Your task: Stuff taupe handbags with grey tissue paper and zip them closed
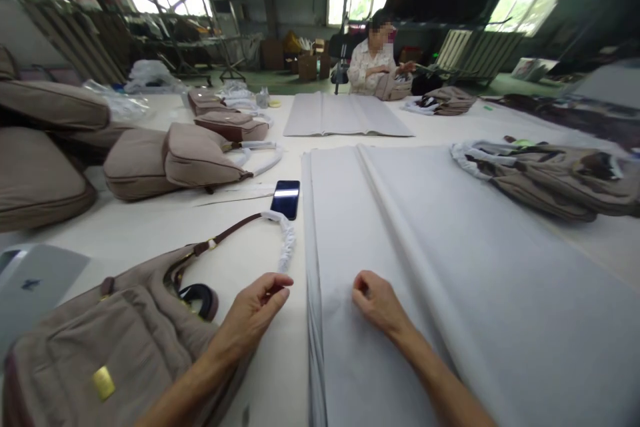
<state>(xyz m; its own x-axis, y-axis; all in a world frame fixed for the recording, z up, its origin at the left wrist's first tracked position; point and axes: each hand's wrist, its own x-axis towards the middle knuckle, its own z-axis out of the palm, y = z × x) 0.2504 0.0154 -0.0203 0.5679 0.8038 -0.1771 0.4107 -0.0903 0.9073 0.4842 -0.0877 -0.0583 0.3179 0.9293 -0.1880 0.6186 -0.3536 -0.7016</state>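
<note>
A thick stack of white tissue paper sheets [450, 267] lies in front of me on the white table [165, 227]. My right hand [376, 300] rests on the stack's near left part, fingers curled and pinching at the top sheet. My left hand [256, 310] hovers just left of the stack's edge, fingers loosely bent, holding nothing I can make out. A taupe handbag [115, 340] with a paper-wrapped strap [286, 240] lies under my left forearm.
A dark phone [286, 198] lies beyond the strap. More taupe bags [180, 160] sit at left, a heap of bags [550, 173] at right. A second paper stack [345, 115] lies farther back, where a seated person [373, 60] handles a bag.
</note>
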